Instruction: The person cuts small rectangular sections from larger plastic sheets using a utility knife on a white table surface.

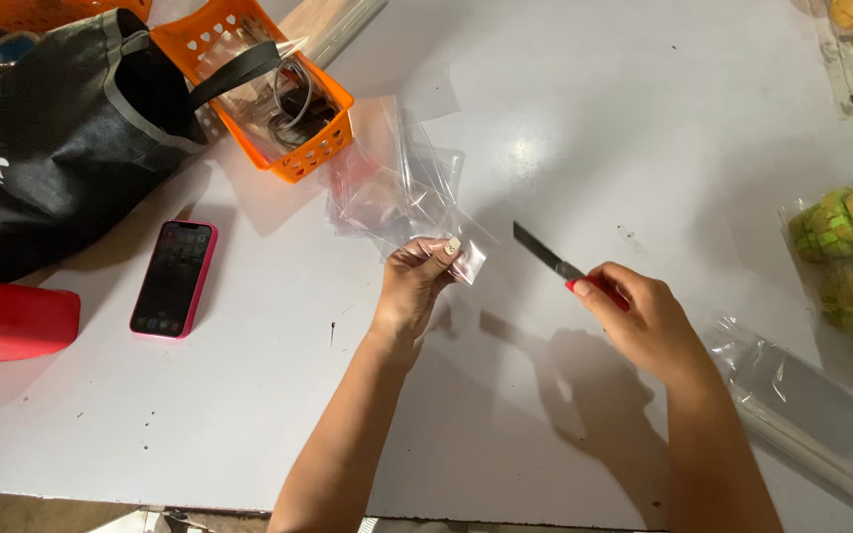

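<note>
A white surface (565, 109) is seen, marked with small dark specks. On it are laid a black bag (61, 148), an orange basket (283, 94), a pink phone (174, 278) face up, a red container (12, 321), clear plastic bags (387, 183), green roll cakes (851, 257) in wrappers, and a clear sleeve (812, 405).
</note>
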